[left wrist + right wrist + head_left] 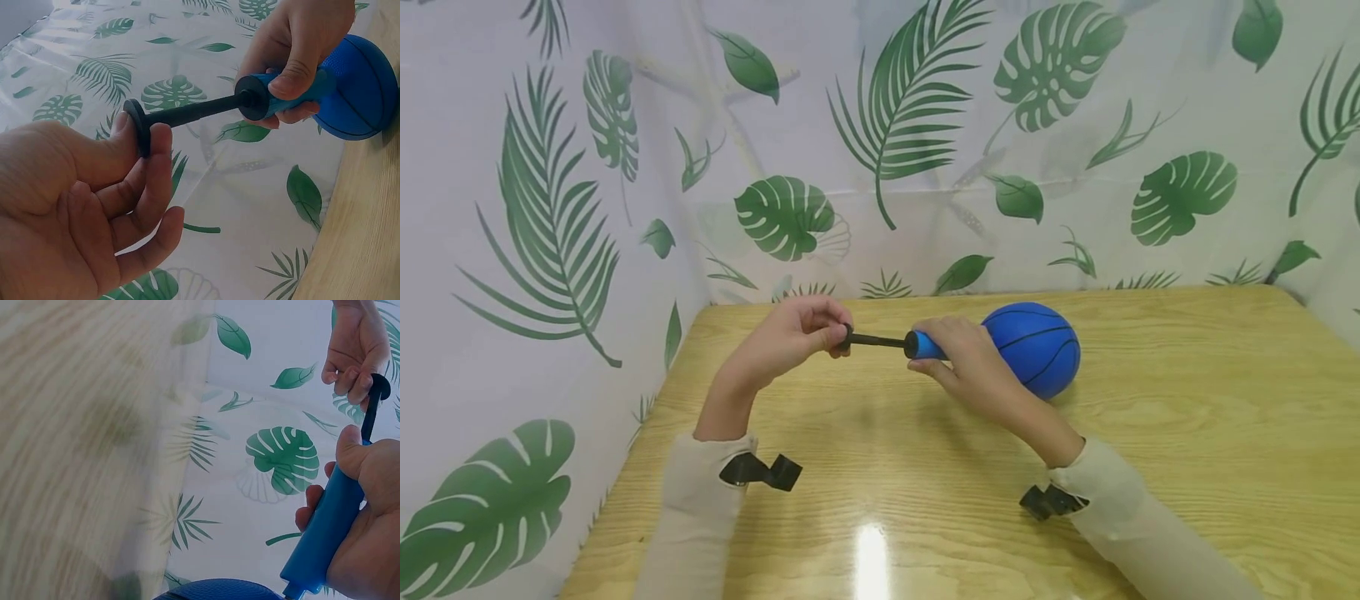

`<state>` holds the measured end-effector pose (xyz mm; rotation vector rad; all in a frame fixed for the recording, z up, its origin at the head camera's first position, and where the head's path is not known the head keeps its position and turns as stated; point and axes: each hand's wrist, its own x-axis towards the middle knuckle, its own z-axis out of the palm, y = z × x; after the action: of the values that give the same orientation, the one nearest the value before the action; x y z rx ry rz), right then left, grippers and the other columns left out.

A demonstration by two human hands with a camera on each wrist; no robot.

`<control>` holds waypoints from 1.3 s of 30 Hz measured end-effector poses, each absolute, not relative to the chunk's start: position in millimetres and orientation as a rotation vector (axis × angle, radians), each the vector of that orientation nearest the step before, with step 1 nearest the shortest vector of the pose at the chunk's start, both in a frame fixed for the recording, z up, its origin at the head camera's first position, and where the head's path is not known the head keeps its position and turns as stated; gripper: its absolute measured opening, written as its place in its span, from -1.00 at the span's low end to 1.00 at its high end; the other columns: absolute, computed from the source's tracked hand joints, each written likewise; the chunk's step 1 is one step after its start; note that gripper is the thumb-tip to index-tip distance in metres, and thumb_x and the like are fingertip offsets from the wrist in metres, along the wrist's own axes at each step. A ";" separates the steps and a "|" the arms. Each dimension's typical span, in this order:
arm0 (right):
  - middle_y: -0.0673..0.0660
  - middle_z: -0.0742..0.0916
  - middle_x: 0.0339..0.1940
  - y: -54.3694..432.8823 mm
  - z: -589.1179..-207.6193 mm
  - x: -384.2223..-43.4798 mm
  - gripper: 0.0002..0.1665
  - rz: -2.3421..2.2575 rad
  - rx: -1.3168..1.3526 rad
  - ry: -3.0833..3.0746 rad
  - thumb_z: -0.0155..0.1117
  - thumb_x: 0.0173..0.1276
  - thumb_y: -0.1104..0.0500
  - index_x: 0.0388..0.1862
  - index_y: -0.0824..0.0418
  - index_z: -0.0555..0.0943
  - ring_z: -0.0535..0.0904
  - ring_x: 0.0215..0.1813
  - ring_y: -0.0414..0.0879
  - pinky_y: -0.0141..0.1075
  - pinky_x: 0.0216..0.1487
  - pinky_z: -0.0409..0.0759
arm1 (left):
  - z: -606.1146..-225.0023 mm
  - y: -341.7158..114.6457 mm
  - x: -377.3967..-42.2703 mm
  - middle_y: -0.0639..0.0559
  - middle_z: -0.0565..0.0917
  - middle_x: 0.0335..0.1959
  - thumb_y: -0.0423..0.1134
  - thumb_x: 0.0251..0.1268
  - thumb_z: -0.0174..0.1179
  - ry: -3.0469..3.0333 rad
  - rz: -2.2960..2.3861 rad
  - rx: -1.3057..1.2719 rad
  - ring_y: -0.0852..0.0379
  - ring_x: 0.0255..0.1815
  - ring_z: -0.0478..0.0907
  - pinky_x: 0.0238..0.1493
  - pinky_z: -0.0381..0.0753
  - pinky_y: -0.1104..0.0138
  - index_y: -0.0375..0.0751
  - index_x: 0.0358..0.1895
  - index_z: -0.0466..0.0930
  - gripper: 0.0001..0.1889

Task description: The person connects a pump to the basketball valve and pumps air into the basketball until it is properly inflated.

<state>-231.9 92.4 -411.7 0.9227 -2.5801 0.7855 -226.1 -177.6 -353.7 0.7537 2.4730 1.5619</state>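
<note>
My right hand (966,354) grips the blue barrel of a hand pump (325,528), fingers wrapped round it. The pump's black rod (197,107) is drawn out of the barrel toward the left. At its end, my left hand (793,333) pinches the round black handle (139,125) between thumb and fingers. A blue ball (1033,350) with black lines rests on the table just right of the right hand. In the right wrist view the barrel's tip points down at the ball; whether a needle sits in the ball is hard to tell.
The wood-grain table (865,467) stretches under both arms. A white cloth (925,233) printed with green leaves hangs behind the table and along its left side. Each sleeve carries a black wrist mount (784,472).
</note>
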 end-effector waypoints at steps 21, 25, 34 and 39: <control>0.09 0.72 -0.02 86.7 -416.8 -224.2 -0.60 0.765 0.982 -2.585 0.32 0.46 0.00 0.16 0.14 0.58 0.59 0.08 0.09 0.07 0.08 0.46 | -376.6 -145.6 -231.5 -0.19 0.73 -0.32 -0.43 0.51 0.12 2.489 1.457 0.819 0.08 -0.32 0.66 -0.15 0.69 0.25 -0.38 -0.12 0.59 -0.92; 0.07 0.72 -0.05 87.4 -416.6 -224.0 -0.62 0.803 1.010 -2.571 0.33 0.45 0.01 0.16 0.14 0.58 0.58 0.07 0.06 0.05 0.10 0.46 | -371.8 -148.4 -230.1 -0.17 0.77 -0.32 -0.40 0.50 0.16 2.518 1.420 0.852 0.15 -0.32 0.66 -0.17 0.67 0.30 -0.37 -0.12 0.62 -0.91; 0.08 0.73 -0.06 90.3 -414.0 -228.9 -0.59 0.790 1.017 -2.548 0.34 0.44 0.02 0.18 0.16 0.58 0.60 0.06 0.07 0.07 0.14 0.47 | -361.3 -155.5 -228.3 -0.12 0.78 -0.31 -0.36 0.49 0.19 2.561 1.385 0.857 0.04 -0.28 0.69 -0.18 0.67 0.29 -0.34 -0.09 0.65 -0.88; 0.13 0.73 0.01 94.6 -411.4 -233.5 -0.53 0.767 0.948 -2.555 0.36 0.43 0.02 0.23 0.19 0.58 0.58 0.12 0.12 0.12 0.17 0.47 | -353.7 -170.8 -226.7 -0.11 0.77 -0.32 -0.37 0.49 0.19 2.613 1.446 0.788 0.01 -0.29 0.68 -0.11 0.65 0.22 -0.36 -0.06 0.66 -0.87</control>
<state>-233.5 94.6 -411.4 0.9478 -2.5553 0.7672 -226.7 -170.8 -353.7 0.7877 2.6132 1.4459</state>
